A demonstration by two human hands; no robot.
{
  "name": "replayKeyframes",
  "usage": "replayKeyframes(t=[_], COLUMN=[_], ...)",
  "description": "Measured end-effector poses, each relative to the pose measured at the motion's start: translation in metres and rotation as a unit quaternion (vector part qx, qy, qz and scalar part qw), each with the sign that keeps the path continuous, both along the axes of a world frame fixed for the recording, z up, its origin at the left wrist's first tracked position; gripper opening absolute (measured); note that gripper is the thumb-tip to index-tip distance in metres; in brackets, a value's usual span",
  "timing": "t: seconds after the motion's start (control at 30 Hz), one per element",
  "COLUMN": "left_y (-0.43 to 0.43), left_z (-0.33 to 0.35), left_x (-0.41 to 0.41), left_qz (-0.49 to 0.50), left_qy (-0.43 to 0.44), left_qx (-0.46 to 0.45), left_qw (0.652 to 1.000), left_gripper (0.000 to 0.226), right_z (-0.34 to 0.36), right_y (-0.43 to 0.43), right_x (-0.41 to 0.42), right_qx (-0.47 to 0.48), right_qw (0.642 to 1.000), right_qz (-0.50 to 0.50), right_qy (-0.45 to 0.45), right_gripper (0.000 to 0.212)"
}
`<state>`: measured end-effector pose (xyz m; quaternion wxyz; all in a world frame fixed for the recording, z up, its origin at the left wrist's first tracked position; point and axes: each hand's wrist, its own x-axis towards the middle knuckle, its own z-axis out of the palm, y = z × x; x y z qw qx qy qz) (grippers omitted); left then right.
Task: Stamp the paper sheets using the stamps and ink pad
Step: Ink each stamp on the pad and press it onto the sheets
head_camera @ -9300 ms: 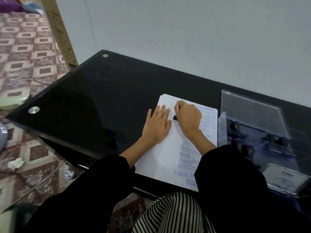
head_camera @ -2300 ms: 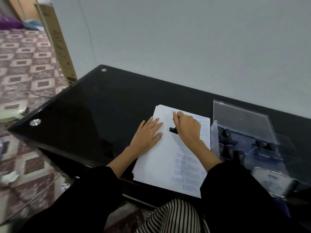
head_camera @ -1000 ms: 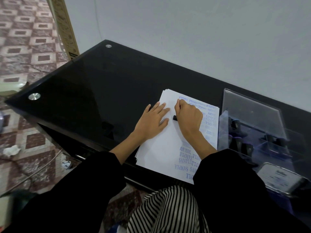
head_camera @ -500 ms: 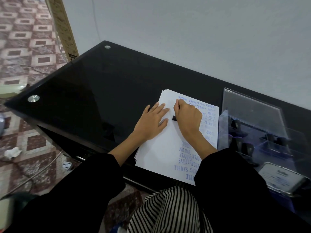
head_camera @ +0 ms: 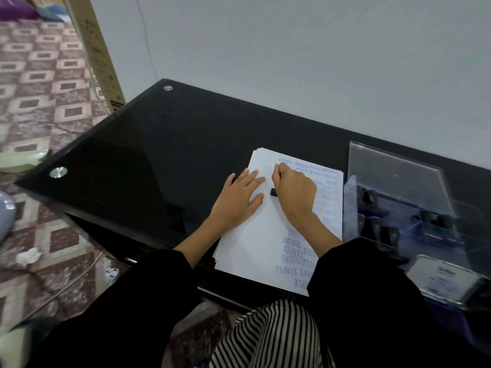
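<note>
A stack of white paper sheets (head_camera: 255, 251) lies on the black glass table (head_camera: 159, 160), its top sheet printed with blue stamp marks along the right side and far edge. My right hand (head_camera: 295, 192) grips a small black stamp (head_camera: 273, 192) and holds it down on the upper middle of the sheet; only one end of the stamp shows. My left hand (head_camera: 239, 197) lies flat with straight fingers on the paper's left side, just beside the stamp. The ink pad (head_camera: 443, 281) sits at the near right with its lid down.
A clear plastic box (head_camera: 398, 197) with an upright lid stands right of the paper and holds several dark-handled stamps (head_camera: 377, 227). The wall runs behind the table. A tall cardboard box (head_camera: 98, 54) leans at the far left over a patterned floor.
Both hands stay in the same place on the sheet, with the stamp pressed down. Only the camera has shifted slightly.
</note>
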<state>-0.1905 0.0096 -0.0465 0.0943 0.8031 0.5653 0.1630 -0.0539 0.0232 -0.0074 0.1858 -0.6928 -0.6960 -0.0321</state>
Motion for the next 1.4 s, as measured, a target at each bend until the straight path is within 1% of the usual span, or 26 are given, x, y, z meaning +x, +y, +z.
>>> replayKeyframes(t=[0.1,0.17,0.3,0.47,0.6,0.9,0.97,1.07,1.13,1.2,1.23,1.3,1.4], left_y=[0.000,-0.002,-0.001,-0.001,-0.001,0.000,-0.001,-0.004,-0.006,-0.008,-0.011,-0.020,-0.042], left_z=[0.001,0.003,0.003,0.001,0.001,-0.001,0.000,0.003,0.007,0.013,0.015,0.022,0.033], left_x=[-0.001,0.000,-0.001,-0.001,-0.001,-0.002,-0.002,-0.001,0.001,0.006,0.010,0.022,0.047], left_qz=[0.000,0.000,-0.002,-0.001,0.000,0.000,0.000,0.010,0.021,0.033,0.034,0.017,-0.051], left_qy=[-0.004,-0.009,-0.019,-0.040,-0.040,-0.039,-0.045,-0.058,-0.041,-0.018,-0.019,-0.044,-0.095], left_qx=[-0.005,-0.009,-0.019,-0.014,-0.013,0.004,0.011,0.026,0.038,0.038,0.045,0.072,0.116], left_qw=[1.000,1.000,1.000,0.999,0.999,0.999,0.999,0.998,0.998,0.999,0.998,0.996,0.987], left_gripper=[0.047,0.047,0.047,0.046,0.046,0.046,0.045,0.044,0.048,0.043,0.041,0.039,0.029], right_z=[0.008,0.008,0.006,0.004,0.001,0.012,0.015,0.024,0.033,0.042,0.048,0.058,0.070], right_y=[-0.001,-0.001,-0.005,-0.011,-0.013,-0.023,-0.030,-0.046,-0.058,-0.071,-0.077,-0.090,-0.110], right_x=[-0.001,0.003,0.025,0.041,0.043,0.048,0.052,0.060,0.067,0.075,0.080,0.092,0.115], right_qx=[-0.021,-0.022,0.002,0.001,0.000,0.019,0.032,0.041,0.048,0.078,0.094,0.112,0.107], right_qw=[1.000,0.999,0.991,0.981,0.977,0.975,0.975,0.977,0.977,0.973,0.970,0.966,0.966], right_qz=[-0.003,-0.023,-0.089,-0.118,-0.127,-0.115,-0.106,-0.097,-0.085,-0.072,-0.069,-0.073,-0.101], right_qy=[0.000,0.011,0.100,0.156,0.169,0.187,0.190,0.186,0.190,0.205,0.213,0.223,0.214], right_gripper=[0.032,0.034,0.037,0.041,0.041,0.041,0.038,0.029,0.021,0.016,0.014,0.012,0.013])
